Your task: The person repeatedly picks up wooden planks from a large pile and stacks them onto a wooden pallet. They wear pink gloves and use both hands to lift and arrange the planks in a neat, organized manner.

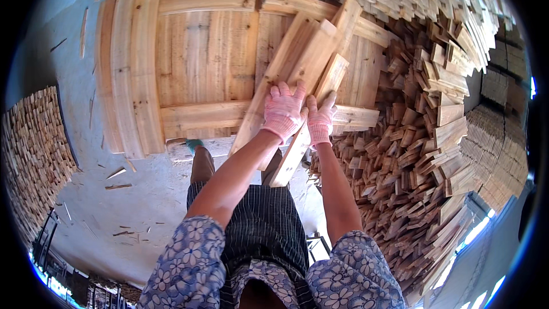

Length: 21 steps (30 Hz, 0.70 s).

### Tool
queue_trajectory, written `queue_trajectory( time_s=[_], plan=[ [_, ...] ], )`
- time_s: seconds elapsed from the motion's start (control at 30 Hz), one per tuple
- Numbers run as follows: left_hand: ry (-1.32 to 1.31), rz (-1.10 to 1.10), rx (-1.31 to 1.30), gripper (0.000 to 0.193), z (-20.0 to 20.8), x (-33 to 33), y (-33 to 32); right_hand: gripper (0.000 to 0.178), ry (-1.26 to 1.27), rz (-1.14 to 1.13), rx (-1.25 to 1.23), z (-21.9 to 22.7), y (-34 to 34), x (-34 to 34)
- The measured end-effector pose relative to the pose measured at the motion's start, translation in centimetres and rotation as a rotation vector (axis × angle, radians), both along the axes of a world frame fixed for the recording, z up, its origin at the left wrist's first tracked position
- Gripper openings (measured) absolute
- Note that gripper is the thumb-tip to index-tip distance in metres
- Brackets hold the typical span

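1. Head view shows our left hand (pixel 284 109), in a pink knitted glove, palm down with fingers spread across a smooth, squared wide plank (pixel 313 48).
2. Our right hand (pixel 321 117), gloved alike, curls around a slimmer narrow board (pixel 291 160), thumb toward its left edge.
3. Both pieces slant over a flat wooden panel (pixel 206 51) of pale, knotted, straight-grained timber; their near ends overhang its edge toward our striped apron (pixel 263 212).
4. Left of our hands, long boards (pixel 128 68) lie side by side, lengthwise away from us.
5. To our right spills a jagged heap of short, rough-ended wood pieces (pixel 394 154).
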<state>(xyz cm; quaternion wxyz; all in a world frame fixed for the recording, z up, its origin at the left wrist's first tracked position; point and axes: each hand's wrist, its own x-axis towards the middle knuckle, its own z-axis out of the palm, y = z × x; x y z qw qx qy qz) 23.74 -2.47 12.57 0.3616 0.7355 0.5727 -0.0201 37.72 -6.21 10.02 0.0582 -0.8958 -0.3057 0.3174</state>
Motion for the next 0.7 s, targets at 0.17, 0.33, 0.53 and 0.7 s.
queue_trajectory(
  time_s=[0.17,0.33,0.53,0.7],
  plan=[
    [0.059,0.006,-0.034,0.091,-1.5,0.5,0.7,0.09,0.067,-0.174,0.18,5.3,3.8,5.1],
    [-0.111,0.322,0.174,0.095,0.6,-5.0,0.6,0.1,0.061,-0.037,0.236,6.4,13.0,7.8],
    [0.106,0.263,0.097,0.093,0.1,-5.2,2.6,0.12,-0.129,0.007,-0.133,3.1,18.2,1.5],
    [0.27,0.215,0.147,0.093,-2.6,-1.6,2.2,0.109,-0.046,0.057,0.003,2.0,17.5,2.8]
  ],
)
